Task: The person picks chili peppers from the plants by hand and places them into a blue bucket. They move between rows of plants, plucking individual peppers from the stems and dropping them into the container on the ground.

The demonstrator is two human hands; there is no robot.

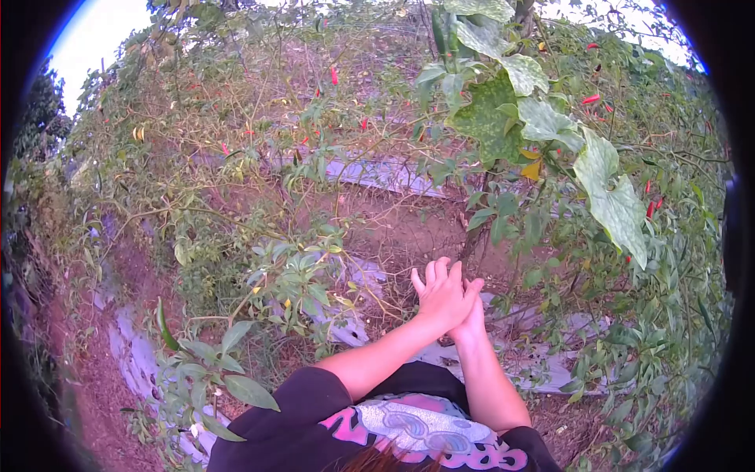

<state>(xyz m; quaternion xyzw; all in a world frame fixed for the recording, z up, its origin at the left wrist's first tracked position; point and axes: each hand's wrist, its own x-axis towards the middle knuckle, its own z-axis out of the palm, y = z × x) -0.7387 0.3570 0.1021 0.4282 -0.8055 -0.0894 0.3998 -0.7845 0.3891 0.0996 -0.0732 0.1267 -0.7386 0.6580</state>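
My left hand [443, 299] lies over my right hand in front of my body, its fingers spread and nothing seen in them. Beneath it, my right hand [469, 324] shows mainly its wrist and the side of the palm; its fingers are hidden. The two hands touch each other. Just beyond them is a thin brown plant stem [470, 245] rising from bare soil [409, 224]. Whether the fingers touch any twig there I cannot make out.
Chili plants with red chilies [333, 76] surround me. A green chili [166, 326] hangs at the left. Broad pale-spotted leaves [609, 185] hang at the upper right. Torn silvery plastic sheeting [134, 350] covers parts of the ground. Leafy branches [236, 370] reach near my left arm.
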